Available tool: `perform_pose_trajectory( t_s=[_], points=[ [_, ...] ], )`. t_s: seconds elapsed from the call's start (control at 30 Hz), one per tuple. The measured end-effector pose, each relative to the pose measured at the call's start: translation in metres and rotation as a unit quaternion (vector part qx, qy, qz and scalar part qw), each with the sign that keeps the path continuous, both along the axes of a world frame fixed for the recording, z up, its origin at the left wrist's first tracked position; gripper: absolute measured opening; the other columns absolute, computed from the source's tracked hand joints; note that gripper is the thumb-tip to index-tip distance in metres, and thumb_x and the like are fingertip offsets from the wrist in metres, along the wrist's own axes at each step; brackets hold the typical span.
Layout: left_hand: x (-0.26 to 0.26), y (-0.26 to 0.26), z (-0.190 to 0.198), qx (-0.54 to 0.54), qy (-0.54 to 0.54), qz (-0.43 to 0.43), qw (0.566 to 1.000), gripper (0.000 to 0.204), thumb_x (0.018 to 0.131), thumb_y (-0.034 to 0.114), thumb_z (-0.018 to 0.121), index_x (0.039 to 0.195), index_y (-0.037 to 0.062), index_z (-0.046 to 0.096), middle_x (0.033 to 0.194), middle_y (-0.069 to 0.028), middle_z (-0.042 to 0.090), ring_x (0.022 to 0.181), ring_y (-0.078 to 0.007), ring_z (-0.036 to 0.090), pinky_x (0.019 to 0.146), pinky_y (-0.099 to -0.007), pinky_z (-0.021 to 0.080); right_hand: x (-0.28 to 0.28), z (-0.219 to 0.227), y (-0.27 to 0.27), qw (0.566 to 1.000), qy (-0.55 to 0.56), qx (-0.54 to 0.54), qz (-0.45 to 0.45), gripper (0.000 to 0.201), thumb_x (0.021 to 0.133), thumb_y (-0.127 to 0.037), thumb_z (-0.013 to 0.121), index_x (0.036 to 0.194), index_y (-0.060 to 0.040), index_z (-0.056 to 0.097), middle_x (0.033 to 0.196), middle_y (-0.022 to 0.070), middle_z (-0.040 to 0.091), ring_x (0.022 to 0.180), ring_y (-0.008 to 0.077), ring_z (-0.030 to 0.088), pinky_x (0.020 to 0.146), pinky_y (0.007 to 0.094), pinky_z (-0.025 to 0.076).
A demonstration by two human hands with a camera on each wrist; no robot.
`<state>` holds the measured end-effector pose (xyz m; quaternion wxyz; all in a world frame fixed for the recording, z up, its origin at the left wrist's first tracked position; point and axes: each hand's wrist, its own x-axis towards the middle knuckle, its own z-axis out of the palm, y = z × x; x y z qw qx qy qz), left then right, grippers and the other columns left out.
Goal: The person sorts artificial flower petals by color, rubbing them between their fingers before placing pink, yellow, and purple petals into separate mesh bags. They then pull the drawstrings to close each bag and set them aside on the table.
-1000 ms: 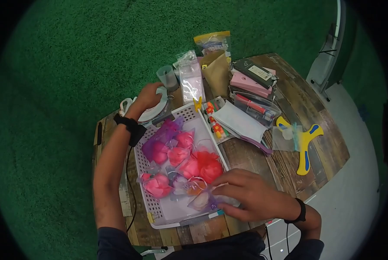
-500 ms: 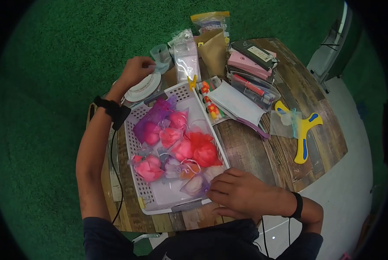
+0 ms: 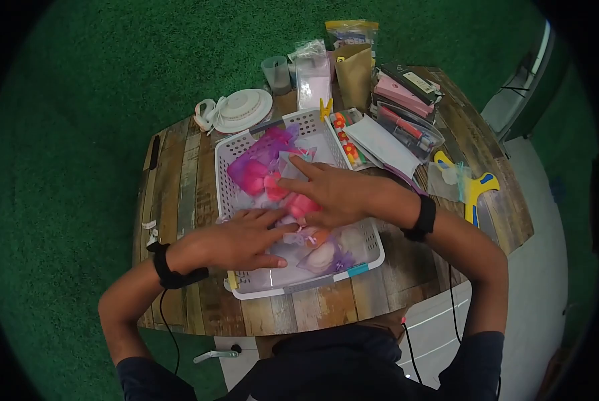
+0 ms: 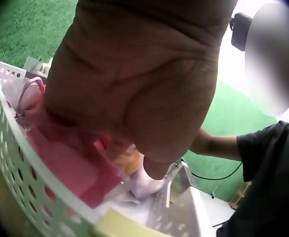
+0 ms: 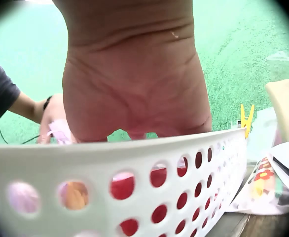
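A white perforated basket [image 3: 266, 281] holds several sheer drawstring pouches. A purple pouch [image 3: 253, 167] lies toward its back, pink ones [image 3: 301, 206] in the middle, and a pale lilac one [image 3: 323, 257] near the front right corner. My left hand [image 3: 246, 240] reaches in from the left, palm down with fingers extended over the pouches. From the right, my right hand [image 3: 336, 194] spreads its fingers across the pink pouches, hiding part of them. In the left wrist view, pink mesh [image 4: 75, 163] lies beneath the left palm. The basket wall [image 5: 95, 163] hides the right fingertips.
Behind the basket are a white round lid-like disc [image 3: 243, 110], a clear cup [image 3: 276, 73], plastic packets [image 3: 313, 80] and a brown paper bag [image 3: 353, 73]. Stacked boxes [image 3: 403, 93], a white pouch [image 3: 386, 144] and a yellow three-armed boomerang [image 3: 473, 194] occupy the right side.
My left hand has come from beside the disc and cup, where it held something pale blue, into the basket. My right hand has moved from the front right corner to over the middle pouches.
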<state>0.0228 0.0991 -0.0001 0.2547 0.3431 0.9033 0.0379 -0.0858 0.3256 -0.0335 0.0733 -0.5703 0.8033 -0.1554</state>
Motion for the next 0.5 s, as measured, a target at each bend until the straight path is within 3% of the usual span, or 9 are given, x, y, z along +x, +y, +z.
perform_pose_trajectory(
  t_s=[0.03, 0.07, 0.1, 0.17, 0.2, 0.27, 0.3, 0.37, 0.5],
  points=[
    [0.006, -0.001, 0.000, 0.001, 0.000, 0.001, 1.000, 0.071, 0.095, 0.050, 0.055, 0.149, 0.0111, 0.031, 0.153, -0.0287, 0.024, 0.139, -0.0476, 0.028, 0.113, -0.0566, 0.024, -0.004, 0.003, -0.007, 0.998, -0.023, 0.063, 0.004, 0.071, 0.089, -0.037, 0.063, 0.148, -0.0128, 0.031, 0.150, 0.0365, 0.023, 0.121, 0.0516, 0.050, 0.103, 0.0494, 0.044],
    [0.012, -0.002, 0.000, 0.013, -0.011, -0.012, 1.000, 0.069, 0.095, 0.049, 0.054, 0.148, 0.0103, 0.034, 0.151, -0.0273, 0.029, 0.139, -0.0449, 0.031, 0.113, -0.0558, 0.024, -0.008, 0.009, -0.012, 0.992, -0.059, 0.107, -0.024, 0.066, 0.089, -0.036, 0.061, 0.143, -0.0045, 0.038, 0.150, 0.0355, 0.026, 0.115, 0.0468, 0.057, 0.101, 0.0468, 0.046],
    [0.017, -0.003, -0.001, 0.025, -0.024, -0.026, 0.999, 0.066, 0.096, 0.048, 0.054, 0.147, 0.0094, 0.037, 0.149, -0.0258, 0.035, 0.138, -0.0422, 0.034, 0.113, -0.0551, 0.025, -0.013, 0.004, -0.018, 0.992, -0.059, 0.106, -0.026, 0.066, 0.089, -0.036, 0.061, 0.143, -0.0045, 0.038, 0.150, 0.0355, 0.026, 0.115, 0.0468, 0.057, 0.101, 0.0468, 0.046],
    [0.022, -0.002, 0.000, 0.077, -0.053, -0.032, 0.995, 0.061, 0.096, 0.045, 0.055, 0.143, 0.0075, 0.042, 0.143, -0.0235, 0.043, 0.132, -0.0391, 0.042, 0.110, -0.0523, 0.030, -0.028, -0.008, -0.030, 0.984, 0.000, 0.151, -0.098, 0.056, 0.090, -0.036, 0.057, 0.132, 0.0008, 0.052, 0.137, 0.0339, 0.046, 0.111, 0.0438, 0.060, 0.098, 0.0460, 0.048],
    [0.022, -0.002, 0.001, 0.131, -0.082, -0.035, 0.987, 0.057, 0.096, 0.042, 0.056, 0.139, 0.0055, 0.047, 0.136, -0.0211, 0.052, 0.127, -0.0360, 0.049, 0.107, -0.0494, 0.036, -0.031, -0.002, -0.033, 0.983, 0.002, 0.153, -0.101, 0.056, 0.090, -0.036, 0.057, 0.132, 0.0008, 0.052, 0.137, 0.0339, 0.046, 0.111, 0.0438, 0.060, 0.098, 0.0460, 0.048],
    [0.022, -0.004, 0.003, 0.166, -0.112, -0.015, 0.980, 0.051, 0.096, 0.037, 0.057, 0.135, 0.0039, 0.052, 0.128, -0.0190, 0.058, 0.119, -0.0342, 0.055, 0.101, -0.0456, 0.041, -0.035, 0.008, -0.037, 0.970, -0.016, 0.196, -0.142, 0.047, 0.091, -0.037, 0.053, 0.112, 0.0042, 0.064, 0.115, 0.0300, 0.063, 0.105, 0.0423, 0.063, 0.094, 0.0467, 0.049],
    [0.022, -0.006, 0.005, 0.198, -0.144, 0.008, 0.970, 0.046, 0.096, 0.033, 0.058, 0.131, 0.0024, 0.056, 0.120, -0.0169, 0.063, 0.112, -0.0324, 0.060, 0.095, -0.0418, 0.046, -0.034, 0.009, -0.034, 0.970, -0.015, 0.199, -0.142, 0.047, 0.091, -0.037, 0.053, 0.112, 0.0042, 0.064, 0.115, 0.0300, 0.063, 0.105, 0.0423, 0.063, 0.094, 0.0467, 0.049],
    [0.012, -0.009, 0.026, 0.212, -0.118, 0.064, 0.968, 0.042, 0.096, 0.029, 0.059, 0.127, 0.0017, 0.058, 0.116, -0.0169, 0.065, 0.106, -0.0327, 0.062, 0.093, -0.0405, 0.048, -0.032, 0.007, -0.026, 0.983, -0.028, 0.119, -0.137, 0.049, 0.092, -0.037, 0.052, 0.105, 0.0086, 0.062, 0.089, 0.0328, 0.065, 0.096, 0.0436, 0.064, 0.088, 0.0487, 0.049],
    [-0.031, -0.032, 0.028, 0.261, -0.004, 0.151, 0.953, 0.040, 0.095, 0.024, 0.060, 0.127, 0.0001, 0.057, 0.119, -0.0182, 0.063, 0.107, -0.0330, 0.061, 0.094, -0.0406, 0.048, -0.018, 0.024, -0.017, 0.986, -0.040, 0.097, -0.132, 0.046, 0.094, -0.037, 0.051, 0.104, 0.0048, 0.064, 0.092, 0.0306, 0.066, 0.094, 0.0443, 0.064, 0.089, 0.0481, 0.049]
  ],
)
